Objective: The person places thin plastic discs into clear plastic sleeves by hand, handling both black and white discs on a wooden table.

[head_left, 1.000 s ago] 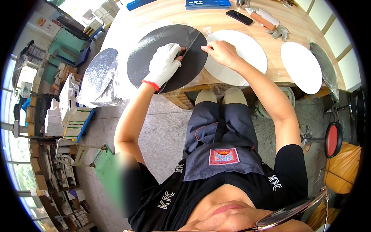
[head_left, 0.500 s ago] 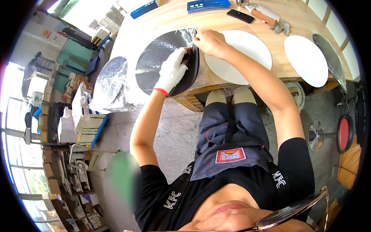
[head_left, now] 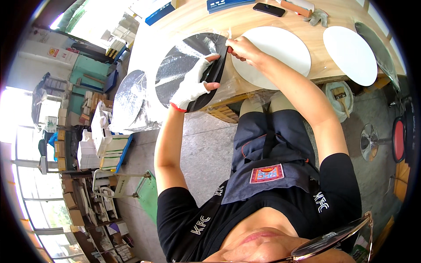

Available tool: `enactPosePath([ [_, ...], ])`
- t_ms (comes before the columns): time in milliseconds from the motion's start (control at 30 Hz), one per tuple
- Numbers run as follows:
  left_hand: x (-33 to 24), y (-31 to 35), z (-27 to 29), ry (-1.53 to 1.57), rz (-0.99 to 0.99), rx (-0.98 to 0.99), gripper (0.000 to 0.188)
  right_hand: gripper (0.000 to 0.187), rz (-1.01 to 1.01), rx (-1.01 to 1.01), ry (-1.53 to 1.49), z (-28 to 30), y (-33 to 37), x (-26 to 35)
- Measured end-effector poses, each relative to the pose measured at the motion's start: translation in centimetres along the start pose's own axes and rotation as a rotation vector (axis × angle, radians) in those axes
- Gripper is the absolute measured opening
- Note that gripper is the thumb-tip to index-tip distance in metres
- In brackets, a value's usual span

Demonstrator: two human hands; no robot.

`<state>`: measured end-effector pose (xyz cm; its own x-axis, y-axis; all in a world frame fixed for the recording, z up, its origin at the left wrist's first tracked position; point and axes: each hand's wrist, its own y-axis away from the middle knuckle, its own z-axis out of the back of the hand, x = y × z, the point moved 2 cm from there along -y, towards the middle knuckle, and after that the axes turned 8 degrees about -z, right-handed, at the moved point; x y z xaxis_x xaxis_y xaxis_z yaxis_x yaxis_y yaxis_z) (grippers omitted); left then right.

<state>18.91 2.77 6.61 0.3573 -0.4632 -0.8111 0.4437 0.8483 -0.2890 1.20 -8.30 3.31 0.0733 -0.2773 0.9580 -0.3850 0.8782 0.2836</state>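
A glossy black oval sheet lies on the wooden table, with clear film around its border. My left hand, in a white glove with a red cuff and bare thumb and fingertip, rests on its right part with thumb and forefinger spread. At the sheet's upper right edge, my bare right hand is pinched closed on the black edge, which is drawn up slightly. Whether clear film is also in that pinch is hidden. Beside it, partly under my right forearm, lies a white oval board.
Further right are another white oval and a dark oval. A film-covered dark oval is at the left. Along the back lie a phone, a roll and a grey glove. Below stands a bucket holding a brush.
My right hand has shifted slightly right, drawing the black edge with it. The left thumb and forefinger have spread further apart on the sheet. The view has tilted a little.
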Motion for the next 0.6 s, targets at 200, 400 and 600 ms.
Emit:
enactPosePath([
  [200,0.2,0.2,0.0,0.131,0.05,-0.036,0.08,0.034,0.024,0.008,-0.002,0.0,-0.4,-0.4],
  [400,0.2,0.3,0.1,0.085,0.056,-0.028,0.08,0.033,0.028,-0.013,0.011,-0.2,-0.1,-0.4],
  [600,0.5,0.3,0.2,0.083,0.041,-0.018,0.079,0.036,0.049,-0.025,0.052,0.1,-0.1,-0.6],
])
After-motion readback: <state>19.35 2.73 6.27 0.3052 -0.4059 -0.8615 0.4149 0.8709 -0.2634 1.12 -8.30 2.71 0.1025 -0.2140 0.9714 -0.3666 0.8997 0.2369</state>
